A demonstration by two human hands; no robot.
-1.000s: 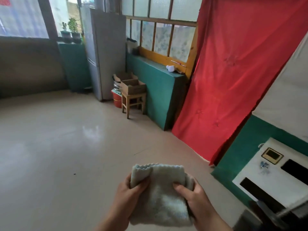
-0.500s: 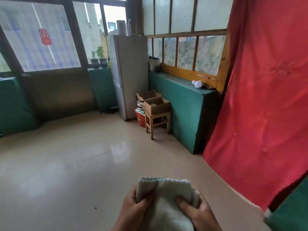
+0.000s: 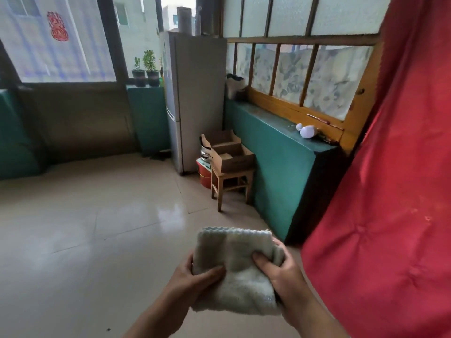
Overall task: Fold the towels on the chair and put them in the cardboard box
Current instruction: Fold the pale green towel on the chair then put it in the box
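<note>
A person holds a folded towel (image 3: 234,269) in both hands low in the frame, at about 6 o'clock, above a pale tiled floor (image 3: 85,228). The left hand (image 3: 192,279) grips the towel's left edge, thumb curled over the top and fingers hidden beneath; the right hand (image 3: 280,272) grips the right edge the same way, thumb pressed into the cloth. The towel's scalloped far edge faces away from the person. Ahead, at about 12 o'clock from the hands, an open cardboard box (image 3: 234,157) sits on a small wooden stool (image 3: 229,184), against a green ledge (image 3: 275,152). A second open box (image 3: 219,139) stands just behind it, and a red bucket (image 3: 203,175) is on the floor at the stool's left. A grey fridge (image 3: 195,98) stands at 11 o'clock, with potted plants (image 3: 146,69) beyond it by the window. A red curtain (image 3: 390,191) hangs at 3 o'clock. A white object (image 3: 307,131) lies on the ledge.
</note>
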